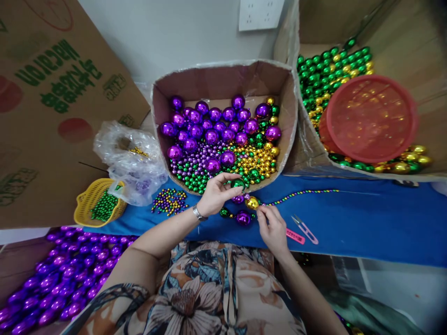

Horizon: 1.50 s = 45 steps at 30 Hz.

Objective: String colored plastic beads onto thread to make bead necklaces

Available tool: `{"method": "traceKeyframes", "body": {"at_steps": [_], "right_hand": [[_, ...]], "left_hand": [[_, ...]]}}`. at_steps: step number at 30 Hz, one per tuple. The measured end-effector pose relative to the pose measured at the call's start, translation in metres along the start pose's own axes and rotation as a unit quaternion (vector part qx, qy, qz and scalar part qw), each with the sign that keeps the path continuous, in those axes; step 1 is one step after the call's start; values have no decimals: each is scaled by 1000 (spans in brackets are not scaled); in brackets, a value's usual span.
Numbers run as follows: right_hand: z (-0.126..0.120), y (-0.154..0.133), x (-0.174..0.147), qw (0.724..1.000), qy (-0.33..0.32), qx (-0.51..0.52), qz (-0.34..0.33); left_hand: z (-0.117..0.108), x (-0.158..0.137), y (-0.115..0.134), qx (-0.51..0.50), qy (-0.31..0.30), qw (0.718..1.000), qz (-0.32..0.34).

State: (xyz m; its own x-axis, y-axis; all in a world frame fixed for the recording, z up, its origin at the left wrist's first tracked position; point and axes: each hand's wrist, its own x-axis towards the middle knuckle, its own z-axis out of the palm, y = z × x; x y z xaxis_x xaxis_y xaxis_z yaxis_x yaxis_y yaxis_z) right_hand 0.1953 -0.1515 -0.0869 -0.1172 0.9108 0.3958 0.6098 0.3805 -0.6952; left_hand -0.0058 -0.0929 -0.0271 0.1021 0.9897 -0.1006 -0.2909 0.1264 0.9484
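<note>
Between the thumb and forefinger of my left hand is a large shiny green bead, just over the near edge of the bead box. My right hand pinches the strand beside a gold bead; the exact spot in its fingertips is too small to make out. Purple, green and gold beads curve below, with a big purple bead on the blue cloth. From the right hand a string of small beads runs right, ending in a thin needle or wire.
An open cardboard box of mixed beads stands ahead. Pink thread snips lie at the right. A yellow basket of green beads, a plastic bag and loose small beads sit left. A red basin rests in another box.
</note>
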Motion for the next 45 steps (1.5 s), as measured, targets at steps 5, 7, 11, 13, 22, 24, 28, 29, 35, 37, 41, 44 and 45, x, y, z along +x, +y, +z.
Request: {"method": "traceKeyframes", "body": {"at_steps": [5,7,11,13,22,24,28,29,35,37,41,44,45], "right_hand": [[4,0,-4,997,-40,49,53],[5,1,-6,992,-61,77,85],[5,0,-7,993,-42,73,82],[6,0,-8,992,-42,83,81],[9,-1,-8,992,-40,77,95],[8,-2,-7,993,-30,71,91],[11,2,-10,978,-69,141,139],[13,4,-11,970,-74,169,156],[21,11,-13,932,-54,304,190],[18,11,-13,927,-32,321,189],[10,11,-11,924,14,324,202],[6,11,-9,923,33,322,207],[6,10,-8,924,35,322,205]], "left_hand": [[-2,0,4,20,-7,1000,-4],[-2,0,5,31,-1,1000,-2],[-3,0,5,54,8,998,10],[-4,1,4,20,-5,1000,-18],[-2,-3,0,81,-12,991,103],[-1,-3,-2,85,-16,989,119],[-1,-2,-1,97,-28,992,78],[-1,-1,0,101,-25,991,80],[3,7,11,124,-73,987,69],[4,19,15,126,-110,984,61],[11,65,14,303,-93,936,151],[22,105,3,550,-126,799,208],[26,116,-1,607,-129,757,204]]}}
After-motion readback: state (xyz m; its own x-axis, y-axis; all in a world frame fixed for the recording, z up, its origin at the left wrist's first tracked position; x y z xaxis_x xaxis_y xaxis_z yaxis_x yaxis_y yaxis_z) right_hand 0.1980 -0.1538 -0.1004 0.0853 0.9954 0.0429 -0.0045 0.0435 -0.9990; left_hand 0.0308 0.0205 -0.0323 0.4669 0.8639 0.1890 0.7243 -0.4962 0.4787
